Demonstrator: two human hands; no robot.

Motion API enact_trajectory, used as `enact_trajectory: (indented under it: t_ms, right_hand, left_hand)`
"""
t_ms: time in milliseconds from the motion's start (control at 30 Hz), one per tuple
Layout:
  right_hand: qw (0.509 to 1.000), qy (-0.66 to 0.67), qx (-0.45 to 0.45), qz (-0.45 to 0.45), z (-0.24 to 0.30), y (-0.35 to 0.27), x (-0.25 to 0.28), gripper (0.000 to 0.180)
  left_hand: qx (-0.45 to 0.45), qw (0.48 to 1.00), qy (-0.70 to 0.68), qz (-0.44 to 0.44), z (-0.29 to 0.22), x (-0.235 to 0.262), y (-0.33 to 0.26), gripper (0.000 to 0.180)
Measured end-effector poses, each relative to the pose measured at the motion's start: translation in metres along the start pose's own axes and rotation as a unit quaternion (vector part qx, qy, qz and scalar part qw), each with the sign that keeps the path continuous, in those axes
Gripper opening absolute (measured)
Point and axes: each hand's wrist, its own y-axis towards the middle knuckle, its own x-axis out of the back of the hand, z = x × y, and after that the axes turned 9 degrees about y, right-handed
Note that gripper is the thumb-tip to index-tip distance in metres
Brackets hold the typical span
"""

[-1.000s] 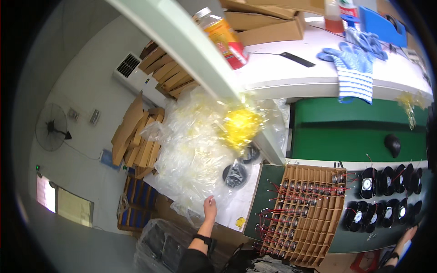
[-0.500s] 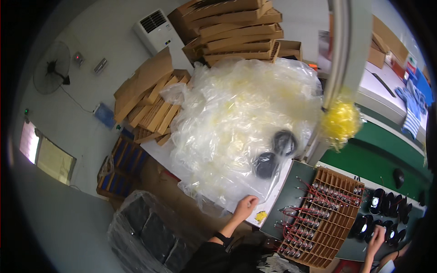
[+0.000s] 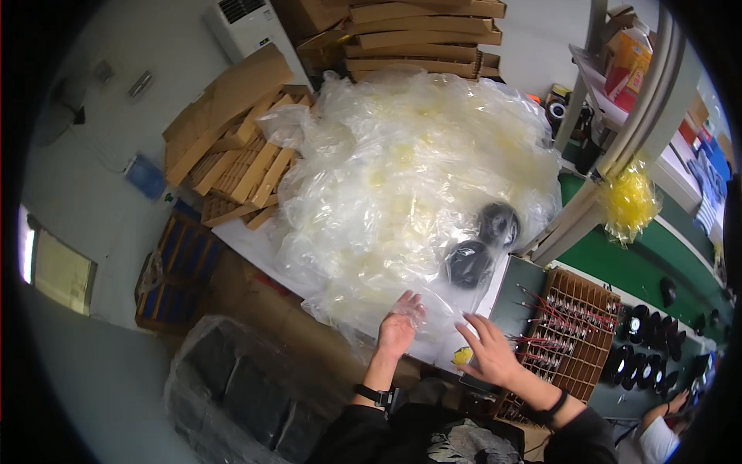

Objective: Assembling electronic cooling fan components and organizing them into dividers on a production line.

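Note:
A big heap of clear plastic bags [image 3: 410, 185] covers a white table [image 3: 255, 247]. My left hand [image 3: 399, 329] lies on the heap's near edge, fingers closed on a bit of the clear film. My right hand [image 3: 488, 349] is spread flat, fingers apart, on the plastic at the table's near right corner. Two round black parts [image 3: 468, 263] [image 3: 498, 224] lie under the plastic just beyond my hands. A small yellow item [image 3: 461, 356] sits beside my right hand.
A brown slotted rack [image 3: 568, 340] with red-wired parts stands right of my hands, with rows of black round parts [image 3: 641, 352] beyond it. Flat cardboard is stacked at the back [image 3: 417, 39] and left [image 3: 232, 139]. A plastic-wrapped dark bundle [image 3: 232, 387] sits low left. Another person's hand [image 3: 676, 402] shows far right.
The view has swung left and down toward the bag heap. My left hand stays on the heap's edge, and my right hand has come in and landed on the plastic.

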Motion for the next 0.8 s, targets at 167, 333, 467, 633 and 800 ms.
enact_trajectory:
  t_ms: [167,333,467,633,800]
  right_hand:
    - [0.994,-0.041,-0.096,-0.043,-0.056,0.031,-0.083,0.047]
    - [0.981,0.052,-0.100,-0.156,-0.036,0.035,-0.060,0.032]
    - [0.979,0.081,-0.097,-0.159,-0.029,0.033,-0.038,0.034]
    - [0.983,0.100,-0.056,-0.143,-0.028,0.031,-0.050,0.040]
    - [0.989,0.081,-0.058,-0.105,-0.032,0.026,-0.051,0.042]
  left_hand:
    - [0.046,0.986,-0.016,0.162,0.014,0.000,0.023,0.049]
    - [-0.091,0.719,0.680,0.111,0.003,0.067,0.070,0.042]
    - [-0.204,0.380,0.879,0.203,0.026,0.032,0.104,0.040]
    - [-0.361,0.352,0.795,0.337,0.055,-0.037,0.140,0.048]
    - [-0.402,0.210,0.848,0.275,0.071,-0.060,0.144,0.056]
